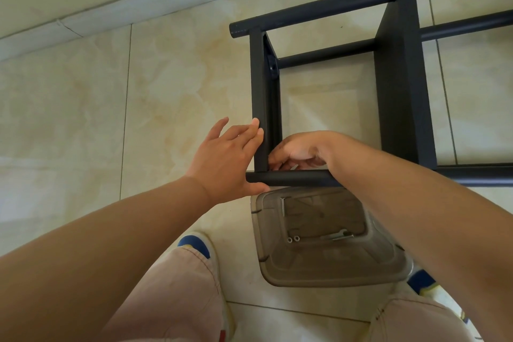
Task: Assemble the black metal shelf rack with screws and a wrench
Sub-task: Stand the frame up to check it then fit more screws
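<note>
— Fingers first: how do yours lie?

— Spread and nearly straight on my left hand [227, 158]. The fingertips [255, 123] touch the outer face of the end panel [262, 108] of the black shelf rack [394, 86], and my thumb [256, 189] lies just under the near tube [294, 178], at its open end.

— And the other one?

— My right hand [299, 151] comes over the near tube from the far side of that same panel, with its fingers [276, 159] curled down into the corner where panel and tube meet. They are bunched together as if pinching something small, but the hand covers it, so I cannot tell what they hold, if anything.

— Where is the rack from where your fingers are?

— It lies on its side on the tiled floor [166, 78], stretching away past my fingertips and off to the right of them. A second panel [399, 97] stands well to the right of my right hand, and the far tube [361, 0] runs across beyond both.

— Anything nearer you than the fingers?

— A clear plastic tub [333, 266] sits on the floor just below the near tube, between my shoes [194, 241]. In it I see a long screw [282, 207], two small washers [293, 239] and a small wrench [340, 235].
</note>
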